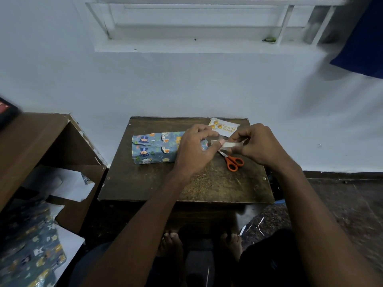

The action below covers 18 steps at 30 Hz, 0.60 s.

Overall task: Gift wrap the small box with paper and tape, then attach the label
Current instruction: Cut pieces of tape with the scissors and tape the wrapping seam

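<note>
Both grips, left hand [193, 148] and right hand [256, 142], pinch tape [230, 144] beside wrapped box [154, 149].

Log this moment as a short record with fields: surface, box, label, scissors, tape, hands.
surface: small dark wooden table against a pale wall
box: wrapped in blue patterned paper, lying on the table's far left part
label: pale card with orange print, flat on the table near its far edge, not yet on the box
scissors: orange handles, lying on the table below the hands
tape: short strip stretched between both hands
left hand: pinches one end of the tape
right hand: pinches the other end
</note>
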Motion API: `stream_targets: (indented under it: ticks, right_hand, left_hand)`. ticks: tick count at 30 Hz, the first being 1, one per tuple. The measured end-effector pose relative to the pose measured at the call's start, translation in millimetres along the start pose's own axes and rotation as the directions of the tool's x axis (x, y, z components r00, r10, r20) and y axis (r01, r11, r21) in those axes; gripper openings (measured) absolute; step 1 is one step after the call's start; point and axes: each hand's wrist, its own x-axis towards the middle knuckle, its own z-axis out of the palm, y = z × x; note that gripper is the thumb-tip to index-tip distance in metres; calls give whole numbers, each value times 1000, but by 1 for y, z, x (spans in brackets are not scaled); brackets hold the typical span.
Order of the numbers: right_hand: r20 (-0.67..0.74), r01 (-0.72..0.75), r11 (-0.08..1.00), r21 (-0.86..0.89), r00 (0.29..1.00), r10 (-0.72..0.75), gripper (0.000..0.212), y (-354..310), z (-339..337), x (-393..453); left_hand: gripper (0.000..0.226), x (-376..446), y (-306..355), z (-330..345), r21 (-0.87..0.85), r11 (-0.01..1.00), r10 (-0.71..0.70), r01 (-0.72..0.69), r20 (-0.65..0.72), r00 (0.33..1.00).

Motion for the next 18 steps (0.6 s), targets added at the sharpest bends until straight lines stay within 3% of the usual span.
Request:
stream_targets:
  ticks: [6,18]
  right_hand:
    - [-8,8,1000,23,1000,-8,23,-4,-5,0]
    - [57,122,988,97,990,-128,21,-7,6,2]
  left_hand:
    - [12,-1,5,-2,-117,993,-27,28,7,1000]
    - [4,2,11,-4,-359,927,-139,111,-54,989]
